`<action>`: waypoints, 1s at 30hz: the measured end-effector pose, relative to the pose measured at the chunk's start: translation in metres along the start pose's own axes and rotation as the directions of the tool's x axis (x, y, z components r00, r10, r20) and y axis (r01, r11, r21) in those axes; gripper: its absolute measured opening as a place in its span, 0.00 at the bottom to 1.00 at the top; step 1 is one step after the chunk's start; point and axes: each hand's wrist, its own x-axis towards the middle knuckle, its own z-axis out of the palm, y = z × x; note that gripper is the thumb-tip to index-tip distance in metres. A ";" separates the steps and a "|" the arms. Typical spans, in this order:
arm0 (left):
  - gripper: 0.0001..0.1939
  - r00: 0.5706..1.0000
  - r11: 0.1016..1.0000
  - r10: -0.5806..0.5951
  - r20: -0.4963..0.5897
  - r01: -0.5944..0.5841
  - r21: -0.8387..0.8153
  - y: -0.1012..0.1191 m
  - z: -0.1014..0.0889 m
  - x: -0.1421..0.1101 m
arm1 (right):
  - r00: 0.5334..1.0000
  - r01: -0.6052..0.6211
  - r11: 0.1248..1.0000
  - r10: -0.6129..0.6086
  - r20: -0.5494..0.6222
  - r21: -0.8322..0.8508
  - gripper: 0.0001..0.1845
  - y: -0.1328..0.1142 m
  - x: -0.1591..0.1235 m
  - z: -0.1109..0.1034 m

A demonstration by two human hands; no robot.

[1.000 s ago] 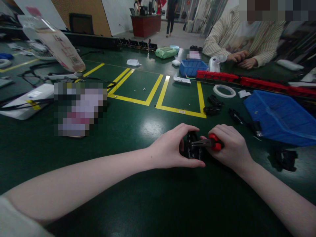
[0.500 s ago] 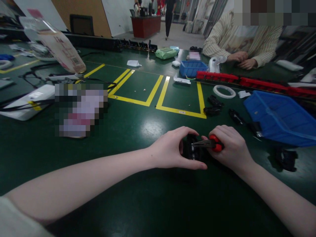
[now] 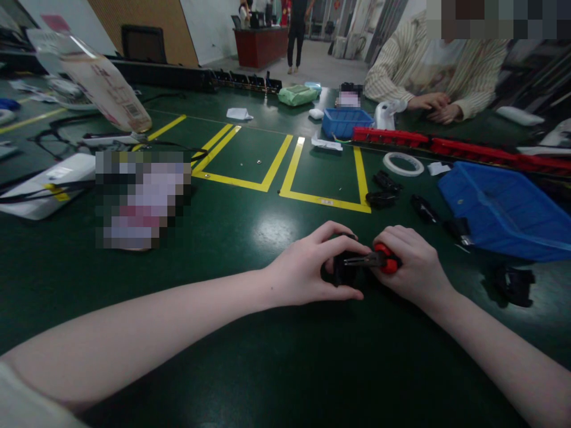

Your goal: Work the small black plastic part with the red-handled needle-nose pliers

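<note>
Forearms reaching in over the dark green surface [image 3: 250, 368], low and close to it, perhaps for steadiness. Black part [image 3: 344, 274] held just in front of the body, between the two hands, with left hand [image 3: 303, 267] curled round it, fingers on the far side and thumb on the near side, likely to brace it against the tool. Right hand [image 3: 413, 261] clamped on red-handled pliers [image 3: 386, 258], the nose pointing leftward into that cradle, apparently for reach into a small spot; impossible to tell whether anything sits in the tips, the part being too dark. Off to the right, a loose black piece [image 3: 515, 284] near the large blue bin [image 3: 499, 208], with more black pieces [image 3: 423, 208] beside the bin, probably laid there for easy reach. To the left, a phone [image 3: 149, 196] lying flat, partly masked by blurring. Beyond, yellow tape [image 3: 277, 163] in open-sided outlines, perhaps to mark places, and a white tape roll [image 3: 404, 172] lying flat. Farther, a red strip [image 3: 392, 137] beside a small blue bin [image 3: 343, 126], then a person [image 3: 437, 77] across the surface, hands together
</note>
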 end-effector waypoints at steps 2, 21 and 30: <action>0.27 1.000 1.000 -0.007 -0.003 0.007 -0.009 0.000 0.000 0.000 | 1.000 0.000 1.000 0.000 -0.010 -0.007 0.06 0.000 0.000 0.000; 0.40 0.996 0.995 -0.084 -0.007 0.084 -0.051 0.001 0.000 0.001 | 1.000 -0.018 1.000 0.018 -0.020 -0.020 0.08 0.002 -0.002 0.001; 0.45 0.990 0.990 -0.125 -0.068 0.121 -0.066 0.001 0.002 0.003 | 0.997 -0.039 0.998 0.036 -0.067 -0.040 0.07 0.001 -0.002 0.001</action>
